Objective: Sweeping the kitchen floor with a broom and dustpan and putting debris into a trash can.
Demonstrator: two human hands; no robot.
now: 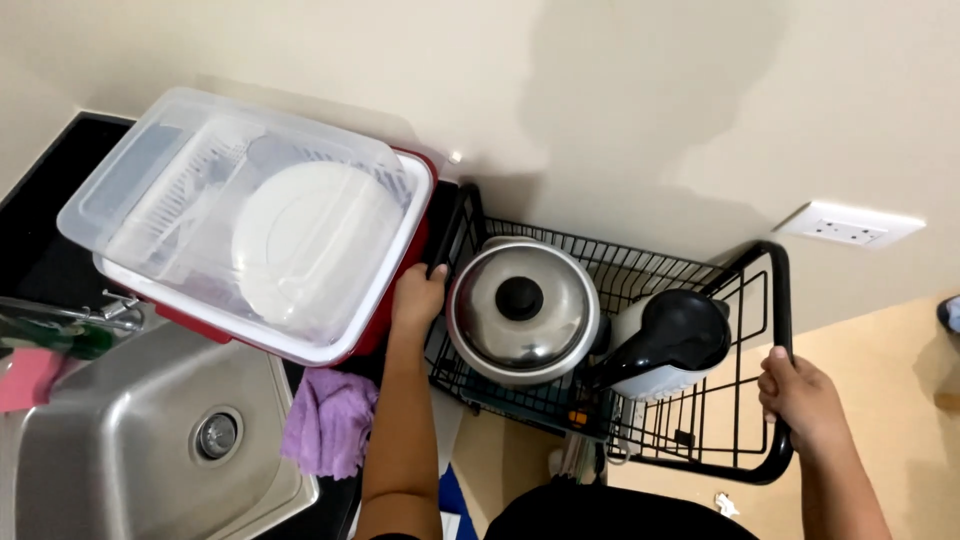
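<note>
A black wire rack [700,440] stands against the wall, holding a steel pot with a lid and black knob [522,312] and a black-and-white electric kettle [668,345]. My left hand [416,298] grips the rack's left black handle beside the pot. My right hand [797,397] is closed around the right black handle near the kettle.
A red and white dish drainer with a clear lid [250,220], plates inside, sits on the dark counter at left. A steel sink [150,440] with a faucet [110,312], a purple cloth [328,420] and a pink sponge [25,378] lie nearby. A wall socket [850,228] is at right.
</note>
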